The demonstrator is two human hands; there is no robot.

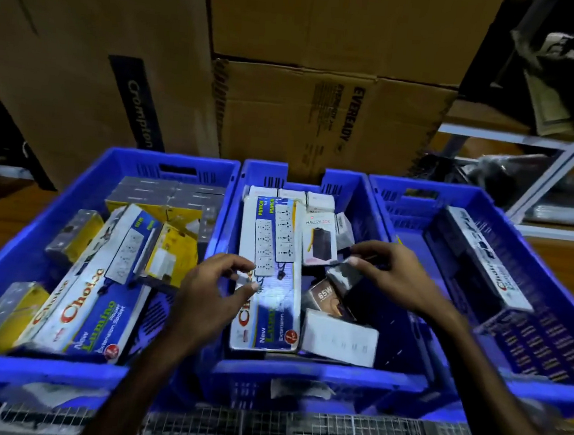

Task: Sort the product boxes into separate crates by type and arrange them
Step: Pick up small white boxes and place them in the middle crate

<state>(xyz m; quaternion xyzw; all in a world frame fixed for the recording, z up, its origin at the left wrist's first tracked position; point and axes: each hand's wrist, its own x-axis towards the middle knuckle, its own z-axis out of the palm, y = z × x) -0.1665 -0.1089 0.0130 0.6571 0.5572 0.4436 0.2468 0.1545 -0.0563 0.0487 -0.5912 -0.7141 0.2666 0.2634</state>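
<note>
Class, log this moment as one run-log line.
left hand: open above long white extension-board box | right hand: pinching small dark box | middle blue plastic crate

Big brown cartons [325, 66] are stacked up behind, one marked Eveready [350, 116], one Crompton [139, 109]. A white metal rack [559, 142] stands at the right with dark bundles [553, 46] on its shelves. Dim light; wire mesh [262, 424] in front
</note>
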